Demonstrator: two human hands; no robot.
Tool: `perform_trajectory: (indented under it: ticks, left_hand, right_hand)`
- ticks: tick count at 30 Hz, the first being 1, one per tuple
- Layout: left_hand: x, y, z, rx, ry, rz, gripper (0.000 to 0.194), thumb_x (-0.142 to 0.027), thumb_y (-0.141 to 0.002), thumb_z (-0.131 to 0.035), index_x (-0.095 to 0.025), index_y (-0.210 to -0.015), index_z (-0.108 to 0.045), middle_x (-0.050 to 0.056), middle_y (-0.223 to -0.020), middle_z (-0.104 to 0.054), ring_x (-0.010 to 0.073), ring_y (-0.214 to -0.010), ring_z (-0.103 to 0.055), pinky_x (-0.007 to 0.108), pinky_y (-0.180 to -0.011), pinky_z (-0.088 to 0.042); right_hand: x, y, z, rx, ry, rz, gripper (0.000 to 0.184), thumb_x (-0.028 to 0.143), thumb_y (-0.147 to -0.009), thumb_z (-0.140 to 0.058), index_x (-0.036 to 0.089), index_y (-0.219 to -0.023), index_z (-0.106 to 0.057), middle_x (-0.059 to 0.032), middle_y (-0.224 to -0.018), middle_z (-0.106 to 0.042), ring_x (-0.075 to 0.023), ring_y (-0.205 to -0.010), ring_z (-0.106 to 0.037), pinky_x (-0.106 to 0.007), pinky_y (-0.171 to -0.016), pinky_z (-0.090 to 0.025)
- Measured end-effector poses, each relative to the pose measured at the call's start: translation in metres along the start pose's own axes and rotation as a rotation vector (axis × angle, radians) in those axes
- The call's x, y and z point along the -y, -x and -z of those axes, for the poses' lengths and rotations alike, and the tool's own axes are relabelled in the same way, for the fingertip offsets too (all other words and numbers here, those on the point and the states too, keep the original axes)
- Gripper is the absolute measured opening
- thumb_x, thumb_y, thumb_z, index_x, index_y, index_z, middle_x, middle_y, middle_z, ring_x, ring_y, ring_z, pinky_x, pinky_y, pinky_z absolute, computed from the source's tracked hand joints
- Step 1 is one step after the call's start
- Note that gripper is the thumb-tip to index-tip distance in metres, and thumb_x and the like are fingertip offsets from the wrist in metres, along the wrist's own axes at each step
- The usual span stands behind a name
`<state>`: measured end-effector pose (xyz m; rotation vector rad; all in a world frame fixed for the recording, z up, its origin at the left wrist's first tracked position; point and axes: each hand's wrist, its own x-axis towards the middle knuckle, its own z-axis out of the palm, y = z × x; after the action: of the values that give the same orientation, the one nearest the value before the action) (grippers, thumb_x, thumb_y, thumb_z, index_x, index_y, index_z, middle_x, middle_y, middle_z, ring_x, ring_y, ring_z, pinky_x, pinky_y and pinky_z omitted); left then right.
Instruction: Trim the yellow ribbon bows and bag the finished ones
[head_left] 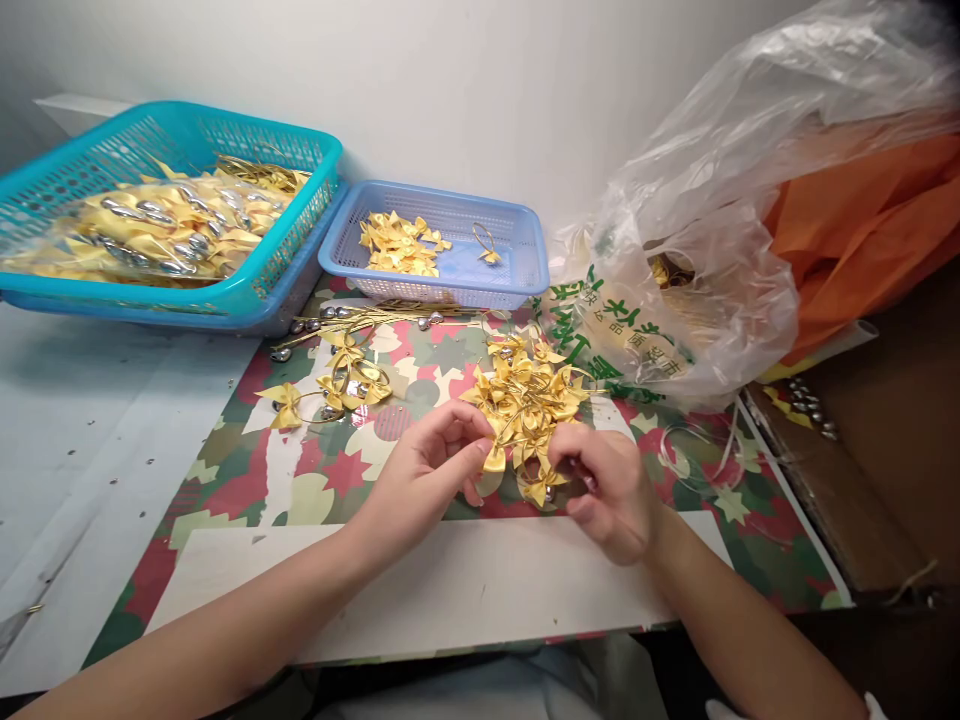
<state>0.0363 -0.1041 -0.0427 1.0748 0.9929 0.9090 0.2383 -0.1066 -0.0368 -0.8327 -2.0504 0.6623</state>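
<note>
My left hand (442,455) pinches a gold ribbon bow (495,459) between thumb and fingertips, at the near edge of a heap. That heap of gold bows (525,385) with wire rings and silver beads lies just beyond both hands. My right hand (611,490) is curled closed beside the heap; what its fingers hold, if anything, is hidden. Close by it, a single bow with a silver bead (543,488) rests on the patterned sheet. A smaller cluster of bows on wire rings (349,383) lies to the left.
A teal basket (277,260) with bagged bows stands at the back left. Beside it is a blue basket (480,292) holding loose bows. Gold wire stems with silver beads (375,318) lie in front. A clear plastic bag (705,290) and orange sheeting (870,220) crowd the right.
</note>
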Motion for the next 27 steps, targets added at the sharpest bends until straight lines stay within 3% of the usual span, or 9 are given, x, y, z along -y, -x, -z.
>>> perform_trajectory:
  ticks: [3,7,15,27]
  left_hand:
    - [-0.001,0.0,-0.001,-0.014,0.014,0.003,0.014,-0.032,-0.081,-0.066,-0.019,-0.083,-0.06,-0.002,-0.076,-0.057,0.0086,-0.056,-0.057,0.019,-0.051,-0.052]
    - [0.002,0.0,-0.002,-0.03,0.082,0.052,0.017,-0.034,-0.079,-0.07,-0.019,-0.085,-0.064,0.0,-0.087,-0.059,0.0098,-0.062,-0.06,0.021,-0.052,-0.057]
    - [0.007,-0.002,-0.001,-0.047,0.275,0.156,0.023,-0.034,-0.075,-0.077,-0.02,-0.09,-0.067,0.0,-0.091,-0.063,0.0114,-0.074,-0.064,0.024,-0.066,-0.061]
    - [0.008,-0.002,-0.002,-0.08,0.298,0.172,0.028,-0.036,-0.072,-0.081,-0.02,-0.091,-0.069,0.002,-0.094,-0.067,0.0138,-0.081,-0.066,0.025,-0.071,-0.06]
  right_hand:
    - [0.003,-0.004,-0.001,0.09,0.275,0.049,0.03,0.044,-0.098,-0.036,0.02,-0.09,-0.053,0.0004,-0.066,-0.057,-0.0117,-0.053,-0.049,-0.025,-0.05,-0.034]
    - [0.001,-0.004,-0.005,0.087,0.469,0.003,0.024,0.038,-0.097,-0.044,0.019,-0.09,-0.057,-0.0008,-0.067,-0.062,-0.0124,-0.056,-0.054,-0.024,-0.052,-0.034]
    - [0.001,-0.002,-0.01,-0.012,0.554,0.0,0.021,0.035,-0.093,-0.052,0.018,-0.085,-0.059,-0.0004,-0.063,-0.062,-0.012,-0.054,-0.055,-0.025,-0.051,-0.033]
    - [-0.001,-0.001,-0.013,-0.061,0.537,-0.041,0.019,0.034,-0.095,-0.052,0.018,-0.089,-0.061,-0.001,-0.065,-0.064,-0.0119,-0.055,-0.056,-0.024,-0.051,-0.033]
